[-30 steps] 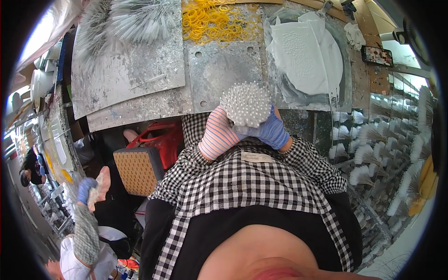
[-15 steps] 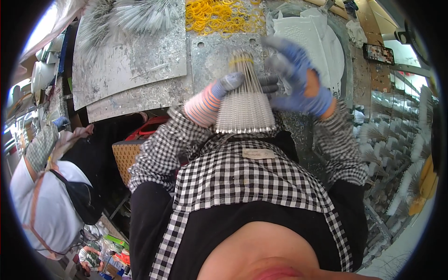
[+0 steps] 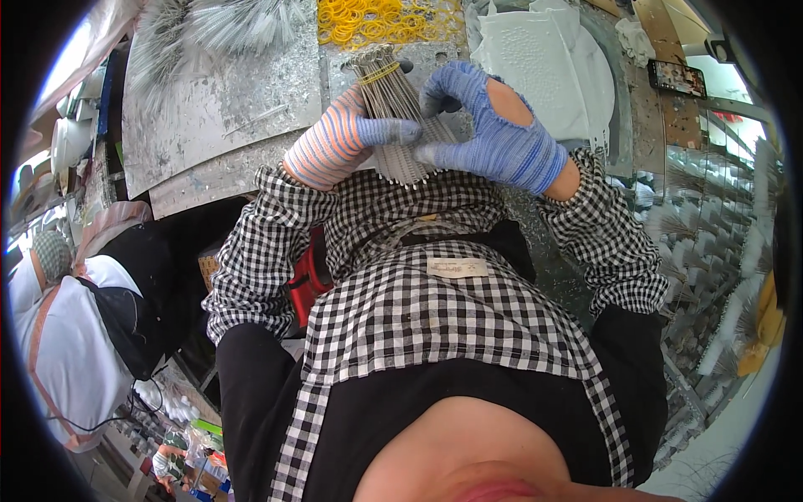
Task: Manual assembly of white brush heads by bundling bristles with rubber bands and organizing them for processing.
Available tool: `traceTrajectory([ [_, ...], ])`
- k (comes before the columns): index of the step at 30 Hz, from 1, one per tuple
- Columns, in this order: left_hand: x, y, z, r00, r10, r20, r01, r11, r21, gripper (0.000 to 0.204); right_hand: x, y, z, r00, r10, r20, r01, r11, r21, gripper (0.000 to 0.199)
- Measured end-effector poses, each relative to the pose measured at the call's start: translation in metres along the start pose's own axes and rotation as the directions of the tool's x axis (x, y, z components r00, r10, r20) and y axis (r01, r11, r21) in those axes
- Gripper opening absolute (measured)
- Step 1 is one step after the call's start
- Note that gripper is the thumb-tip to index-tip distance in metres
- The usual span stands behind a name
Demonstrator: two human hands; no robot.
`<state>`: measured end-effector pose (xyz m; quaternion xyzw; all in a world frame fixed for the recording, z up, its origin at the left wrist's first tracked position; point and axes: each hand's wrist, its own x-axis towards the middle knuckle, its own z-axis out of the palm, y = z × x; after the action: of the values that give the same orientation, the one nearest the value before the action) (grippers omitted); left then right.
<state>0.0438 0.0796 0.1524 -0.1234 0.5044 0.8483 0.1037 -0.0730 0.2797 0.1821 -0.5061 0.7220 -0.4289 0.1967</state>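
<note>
A bundle of thin wire-stemmed brushes [image 3: 391, 99] is between my hands, white-tipped bristle ends toward me. A yellow rubber band [image 3: 379, 74] circles the stems near their far end. My left hand [image 3: 339, 138], in an orange-and-white striped glove with grey fingertips, wraps the bundle from the left, thumb across its top. My right hand [image 3: 510, 138] wears a blue glove with a large hole at its back. Its fingers curl round the bundle's right side, and its thumb presses near the bristles. Some fingertips are hidden behind the bundle.
Yellow rubber bands [image 3: 376, 21] lie at the bench's far edge. Loose wires [image 3: 242, 25] are piled on a grey board [image 3: 226, 109] at left. White paste [image 3: 544, 75] and a phone [image 3: 677, 79] are at right. Racked brushes [image 3: 703, 226] stand far right; another person [image 3: 71, 343] is at left.
The bundle has moved away from me and left, and now tilts, its banded end leaning left. My right hand, spread and blurred before, has closed on its right side.
</note>
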Motion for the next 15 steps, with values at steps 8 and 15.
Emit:
traceTrajectory([
  [8, 0.0, 0.001, 0.004, 0.996, -0.087, -0.016, 0.086, 0.996, -0.029, 0.082, -0.005, 0.008, 0.005, 0.999, -0.028, -0.018, 0.028, 1.0, -0.005, 0.029],
  [15, 0.009, -0.002, 0.005, 0.995, -0.087, -0.051, 0.088, 0.996, 0.014, 0.082, -0.01, 0.013, 0.005, 0.998, 0.043, -0.046, -0.044, 0.999, -0.012, 0.02],
])
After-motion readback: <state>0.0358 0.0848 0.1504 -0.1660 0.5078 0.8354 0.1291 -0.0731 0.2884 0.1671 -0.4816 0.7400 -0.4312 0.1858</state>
